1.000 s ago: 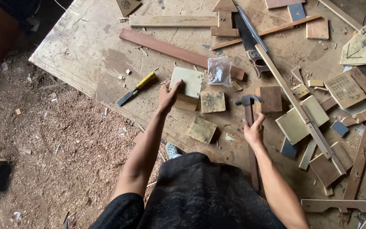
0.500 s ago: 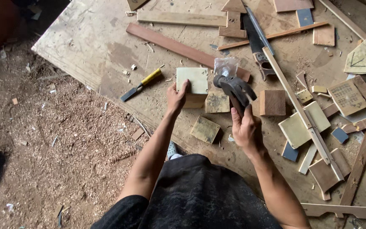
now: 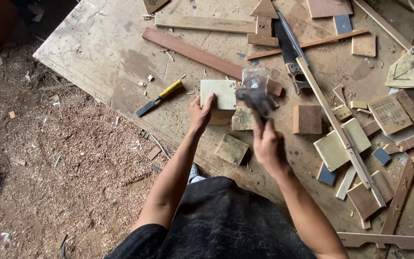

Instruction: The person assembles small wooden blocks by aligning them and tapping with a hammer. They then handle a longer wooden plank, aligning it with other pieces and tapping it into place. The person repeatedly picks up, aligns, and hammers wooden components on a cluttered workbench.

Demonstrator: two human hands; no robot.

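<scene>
Hammer (image 3: 255, 98), its head blurred, is gripped by the handle in the right hand (image 3: 268, 144) above the plywood board (image 3: 106, 52). Left hand (image 3: 200, 114) presses its fingers against a pale wooden block (image 3: 220, 96). Yellow-handled chisel (image 3: 160, 97) lies just left; a handsaw (image 3: 289, 52) lies beyond.

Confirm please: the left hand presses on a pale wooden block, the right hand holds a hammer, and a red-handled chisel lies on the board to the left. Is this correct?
Not quite. The chisel has a yellow handle, not red, as the head view shows. The rest stands: the left hand presses on the pale wooden block, the right hand holds the hammer, and the chisel lies on the board to their left.
</scene>
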